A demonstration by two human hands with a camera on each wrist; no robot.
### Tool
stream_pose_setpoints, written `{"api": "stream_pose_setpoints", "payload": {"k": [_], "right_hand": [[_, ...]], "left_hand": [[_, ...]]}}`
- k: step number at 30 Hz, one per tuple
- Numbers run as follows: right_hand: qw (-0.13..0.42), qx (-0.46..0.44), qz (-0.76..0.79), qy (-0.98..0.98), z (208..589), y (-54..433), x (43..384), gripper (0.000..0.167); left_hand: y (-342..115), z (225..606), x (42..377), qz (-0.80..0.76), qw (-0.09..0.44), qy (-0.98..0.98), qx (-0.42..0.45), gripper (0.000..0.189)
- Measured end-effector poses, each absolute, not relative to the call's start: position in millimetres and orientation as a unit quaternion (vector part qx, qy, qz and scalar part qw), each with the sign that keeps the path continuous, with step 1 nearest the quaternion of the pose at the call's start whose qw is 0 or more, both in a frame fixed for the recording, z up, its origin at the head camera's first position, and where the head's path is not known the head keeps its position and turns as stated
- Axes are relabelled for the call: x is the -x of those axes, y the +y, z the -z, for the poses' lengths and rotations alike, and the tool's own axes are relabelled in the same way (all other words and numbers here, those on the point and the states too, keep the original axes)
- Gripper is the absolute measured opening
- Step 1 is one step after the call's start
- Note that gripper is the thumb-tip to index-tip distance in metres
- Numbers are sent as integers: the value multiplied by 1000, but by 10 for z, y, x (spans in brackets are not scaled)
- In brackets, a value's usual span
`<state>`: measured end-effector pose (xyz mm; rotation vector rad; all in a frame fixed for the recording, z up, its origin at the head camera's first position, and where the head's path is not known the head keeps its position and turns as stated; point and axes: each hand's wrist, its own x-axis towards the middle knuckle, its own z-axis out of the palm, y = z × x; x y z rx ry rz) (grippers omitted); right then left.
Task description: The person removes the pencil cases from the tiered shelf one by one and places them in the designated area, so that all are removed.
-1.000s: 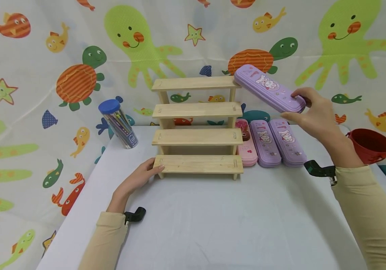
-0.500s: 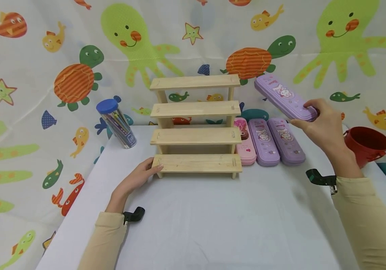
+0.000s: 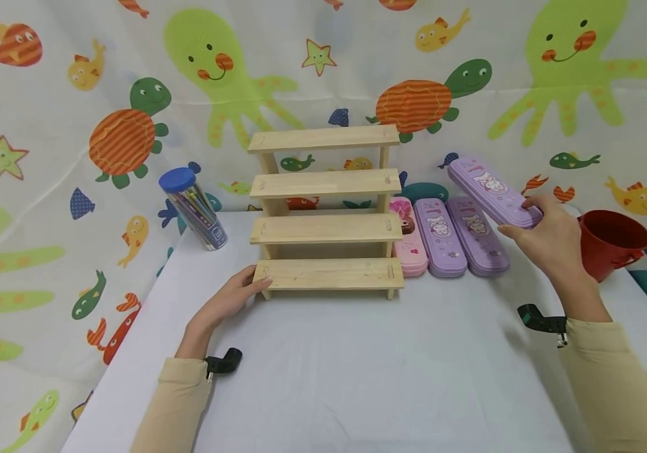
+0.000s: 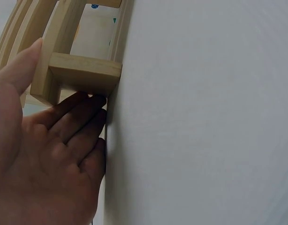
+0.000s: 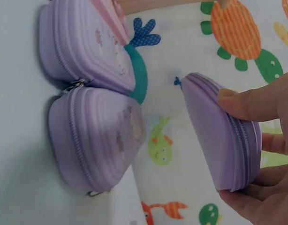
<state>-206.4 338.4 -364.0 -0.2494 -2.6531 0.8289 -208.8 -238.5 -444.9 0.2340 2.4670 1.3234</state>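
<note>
A purple zippered pencil case (image 3: 493,192) with a cartoon print hangs tilted in the air, pinched at its near end by my right hand (image 3: 552,242). Below it two similar purple cases, the left one (image 3: 441,239) and the right one (image 3: 478,236), lie side by side. A pink case (image 3: 408,242) lies left of them, against a four-step wooden shelf (image 3: 329,275). My left hand (image 3: 233,292) holds the bottom step's left end. In the left wrist view its thumb lies on the step's edge, with the fingers (image 4: 78,124) against the end below.
A clear tube of pencils (image 3: 194,211) with a blue lid stands tilted at the left back. At the right edge is a red bucket (image 3: 612,242). White cloth (image 3: 357,371) covers the table, and a sea-animal curtain (image 3: 323,94) hangs behind.
The right hand has carried the purple pencil case right and down, from beside the top step to above the right-hand purple case. The left hand stays on the shelf.
</note>
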Motion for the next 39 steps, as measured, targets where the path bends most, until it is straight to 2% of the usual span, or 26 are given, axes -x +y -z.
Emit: {"api": "stream_pose_setpoints", "payload": {"k": [6, 13, 23, 39], "right_hand": [[151, 111, -264, -946, 3770, 3487, 1996, 66], [159, 120, -254, -946, 3892, 3538, 1917, 61], [144, 155, -261, -942, 4044, 3544, 1857, 63], [106, 168, -240, -950, 4140, 3533, 1814, 62]], "left_hand": [[-2376, 4430, 2092, -463, 167, 867, -81, 81], [-2358, 4422, 2109, -462, 167, 867, -82, 83], [-2366, 4434, 2122, -464, 170, 865, -81, 82], [-2379, 4435, 2106, -468, 172, 863, -82, 81]]}}
